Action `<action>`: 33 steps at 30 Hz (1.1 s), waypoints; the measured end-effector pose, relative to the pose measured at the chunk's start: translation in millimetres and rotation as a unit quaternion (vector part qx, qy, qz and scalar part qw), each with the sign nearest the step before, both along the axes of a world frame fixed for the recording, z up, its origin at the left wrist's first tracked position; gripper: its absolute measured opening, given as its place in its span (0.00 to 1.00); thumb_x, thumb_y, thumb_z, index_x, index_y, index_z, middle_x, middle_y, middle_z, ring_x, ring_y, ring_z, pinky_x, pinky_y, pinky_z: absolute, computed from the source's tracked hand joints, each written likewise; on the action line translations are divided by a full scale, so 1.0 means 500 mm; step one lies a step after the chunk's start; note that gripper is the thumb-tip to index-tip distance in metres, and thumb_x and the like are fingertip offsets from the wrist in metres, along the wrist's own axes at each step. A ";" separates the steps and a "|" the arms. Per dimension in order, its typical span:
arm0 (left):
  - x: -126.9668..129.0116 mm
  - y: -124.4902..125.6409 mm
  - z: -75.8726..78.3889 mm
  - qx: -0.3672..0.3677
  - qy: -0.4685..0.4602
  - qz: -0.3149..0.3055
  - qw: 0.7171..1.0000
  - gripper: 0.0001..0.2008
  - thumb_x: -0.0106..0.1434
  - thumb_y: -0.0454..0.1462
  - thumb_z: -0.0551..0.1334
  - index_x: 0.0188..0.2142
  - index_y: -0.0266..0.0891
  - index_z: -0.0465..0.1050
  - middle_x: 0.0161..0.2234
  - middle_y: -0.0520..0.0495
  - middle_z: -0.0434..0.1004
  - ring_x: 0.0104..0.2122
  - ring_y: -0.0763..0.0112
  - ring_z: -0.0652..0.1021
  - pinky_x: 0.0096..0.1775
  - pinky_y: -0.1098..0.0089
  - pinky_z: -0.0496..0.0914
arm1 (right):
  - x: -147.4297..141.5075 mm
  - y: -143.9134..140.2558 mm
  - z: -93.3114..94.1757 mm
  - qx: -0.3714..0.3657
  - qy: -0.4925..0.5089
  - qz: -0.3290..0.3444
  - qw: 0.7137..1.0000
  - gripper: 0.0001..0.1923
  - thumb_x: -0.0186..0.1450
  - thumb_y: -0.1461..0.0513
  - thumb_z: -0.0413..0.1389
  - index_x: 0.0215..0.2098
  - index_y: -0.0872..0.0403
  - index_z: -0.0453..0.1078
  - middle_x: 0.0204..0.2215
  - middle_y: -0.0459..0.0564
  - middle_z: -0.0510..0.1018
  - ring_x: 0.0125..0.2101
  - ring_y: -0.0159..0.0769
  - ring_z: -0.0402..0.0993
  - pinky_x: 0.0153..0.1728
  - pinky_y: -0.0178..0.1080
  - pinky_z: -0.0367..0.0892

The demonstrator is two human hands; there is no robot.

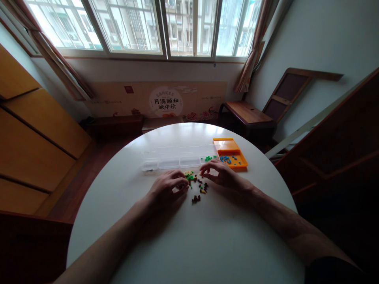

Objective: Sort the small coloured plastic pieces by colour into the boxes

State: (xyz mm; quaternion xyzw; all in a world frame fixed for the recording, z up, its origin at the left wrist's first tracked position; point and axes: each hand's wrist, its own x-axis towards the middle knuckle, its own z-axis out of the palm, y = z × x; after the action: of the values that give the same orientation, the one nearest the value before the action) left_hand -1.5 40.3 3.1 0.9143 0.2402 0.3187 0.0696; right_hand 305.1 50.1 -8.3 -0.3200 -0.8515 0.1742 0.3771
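Small loose building bricks lie in a pile on the white round table [189, 236]: green bricks [189, 177], dark brown bricks [196, 198] and a few yellow ones [203, 191]. At the left edge of the pile, my left hand [168, 184] has its fingers curled, thumb and index tip close together. Across from it, my right hand [222, 174] bends its fingers down over the pile's upper right side, the tips pinched near a yellowish bit. Whatever either hand's fingertips hold is too small to make out.
Behind the hands stands a clear plastic compartment box [189, 161], with more green bricks [209, 158] at its right end. An orange case [241, 161] holding blue bricks [225, 159] is beside it. Beyond the table are a wooden chair [248, 112] and a window [189, 27].
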 end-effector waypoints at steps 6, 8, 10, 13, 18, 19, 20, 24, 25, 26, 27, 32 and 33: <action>0.001 0.000 0.003 0.006 0.000 -0.002 1.000 0.03 0.73 0.35 0.67 0.41 0.43 0.82 0.40 0.47 0.83 0.36 0.69 0.81 0.37 0.69 0.74 | 0.001 -0.001 0.005 0.004 -0.010 0.007 1.000 0.10 0.73 0.64 0.68 0.50 0.48 0.78 0.40 0.45 0.88 0.43 0.38 0.83 0.52 0.46 0.73; 0.002 -0.001 0.005 0.007 0.003 0.001 1.000 0.04 0.73 0.35 0.67 0.41 0.43 0.82 0.40 0.46 0.83 0.36 0.69 0.81 0.37 0.69 0.75 | 0.000 -0.002 0.006 0.004 -0.012 0.010 1.000 0.09 0.73 0.64 0.68 0.50 0.48 0.78 0.40 0.45 0.88 0.43 0.38 0.83 0.52 0.45 0.73; 0.002 -0.003 0.008 0.006 0.006 0.003 1.000 0.04 0.73 0.35 0.67 0.40 0.42 0.82 0.40 0.46 0.83 0.36 0.69 0.81 0.37 0.69 0.74 | 0.000 -0.002 0.005 0.004 -0.015 0.011 1.000 0.08 0.74 0.64 0.68 0.50 0.48 0.78 0.40 0.46 0.88 0.43 0.39 0.83 0.52 0.45 0.74; 0.003 -0.004 0.010 0.006 0.005 0.004 1.000 0.04 0.73 0.35 0.67 0.40 0.42 0.82 0.39 0.46 0.83 0.35 0.70 0.80 0.37 0.70 0.74 | 0.002 -0.001 0.000 0.005 -0.025 0.003 1.000 0.07 0.73 0.62 0.68 0.49 0.48 0.79 0.41 0.47 0.88 0.44 0.39 0.82 0.53 0.45 0.74; 0.001 -0.001 0.005 -0.001 0.006 0.003 1.000 0.04 0.73 0.35 0.67 0.40 0.43 0.82 0.40 0.47 0.83 0.35 0.69 0.81 0.36 0.69 0.74 | 0.001 -0.001 -0.001 0.007 -0.025 0.004 1.000 0.06 0.74 0.63 0.68 0.48 0.47 0.79 0.41 0.46 0.87 0.43 0.38 0.82 0.53 0.44 0.73; 0.001 0.000 0.004 0.000 0.007 0.006 1.000 0.04 0.73 0.36 0.67 0.40 0.43 0.82 0.40 0.47 0.83 0.35 0.69 0.81 0.36 0.69 0.75 | -0.002 -0.002 0.001 0.005 -0.020 0.008 1.000 0.06 0.74 0.63 0.67 0.48 0.47 0.79 0.41 0.46 0.87 0.43 0.38 0.82 0.53 0.44 0.73; 0.001 0.000 0.002 0.000 0.006 0.009 1.000 0.04 0.73 0.36 0.67 0.41 0.44 0.82 0.40 0.46 0.84 0.35 0.68 0.81 0.37 0.68 0.75 | -0.005 -0.004 0.003 0.003 -0.014 0.010 1.000 0.06 0.74 0.63 0.67 0.49 0.48 0.79 0.41 0.46 0.87 0.43 0.38 0.81 0.53 0.45 0.73; 0.009 0.000 -0.002 -0.003 -0.007 0.032 0.999 0.04 0.74 0.38 0.67 0.42 0.45 0.83 0.41 0.46 0.84 0.37 0.67 0.82 0.39 0.66 0.77 | -0.023 -0.011 0.009 -0.007 0.018 0.024 1.000 0.03 0.75 0.61 0.66 0.46 0.48 0.79 0.40 0.47 0.85 0.40 0.37 0.80 0.49 0.44 0.74; 0.012 0.000 -0.004 0.001 -0.012 0.041 0.999 0.04 0.74 0.39 0.68 0.42 0.45 0.83 0.41 0.46 0.84 0.37 0.66 0.82 0.40 0.66 0.77 | -0.027 -0.012 0.008 -0.010 0.027 0.028 0.999 0.02 0.75 0.60 0.66 0.45 0.49 0.79 0.39 0.47 0.85 0.39 0.37 0.80 0.48 0.44 0.75; 0.015 0.000 -0.005 0.007 -0.017 0.051 0.999 0.04 0.74 0.40 0.68 0.43 0.45 0.83 0.41 0.46 0.84 0.38 0.66 0.83 0.40 0.65 0.77 | -0.030 -0.012 0.007 -0.013 0.036 0.032 0.999 0.02 0.75 0.60 0.66 0.45 0.49 0.79 0.38 0.47 0.84 0.39 0.37 0.79 0.48 0.44 0.75; 0.019 0.000 -0.007 0.015 -0.021 0.062 0.998 0.05 0.73 0.42 0.69 0.43 0.45 0.83 0.42 0.46 0.85 0.38 0.66 0.83 0.41 0.65 0.77 | -0.034 -0.013 0.005 -0.018 0.045 0.035 0.998 0.03 0.75 0.59 0.66 0.44 0.49 0.79 0.37 0.47 0.84 0.38 0.37 0.79 0.47 0.44 0.75; 0.029 0.000 -0.012 0.060 -0.034 0.090 0.993 0.09 0.72 0.46 0.72 0.44 0.45 0.83 0.41 0.47 0.85 0.38 0.66 0.83 0.41 0.65 0.77 | -0.047 -0.011 -0.007 -0.046 0.082 0.052 0.994 0.06 0.74 0.56 0.68 0.43 0.50 0.80 0.38 0.48 0.84 0.37 0.36 0.79 0.44 0.42 0.76; 0.029 0.000 -0.012 0.068 -0.036 0.087 0.993 0.08 0.72 0.46 0.72 0.43 0.46 0.83 0.40 0.48 0.86 0.38 0.66 0.84 0.42 0.65 0.77 | -0.050 -0.011 -0.009 -0.049 0.088 0.054 0.993 0.06 0.74 0.56 0.68 0.43 0.50 0.80 0.38 0.47 0.84 0.37 0.36 0.79 0.44 0.41 0.76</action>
State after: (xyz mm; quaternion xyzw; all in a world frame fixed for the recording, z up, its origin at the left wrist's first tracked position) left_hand 13.2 40.1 -2.9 0.8805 0.2939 0.3719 -0.0120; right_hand 280.2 44.7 -12.8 -0.2754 -0.8215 0.2634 0.4241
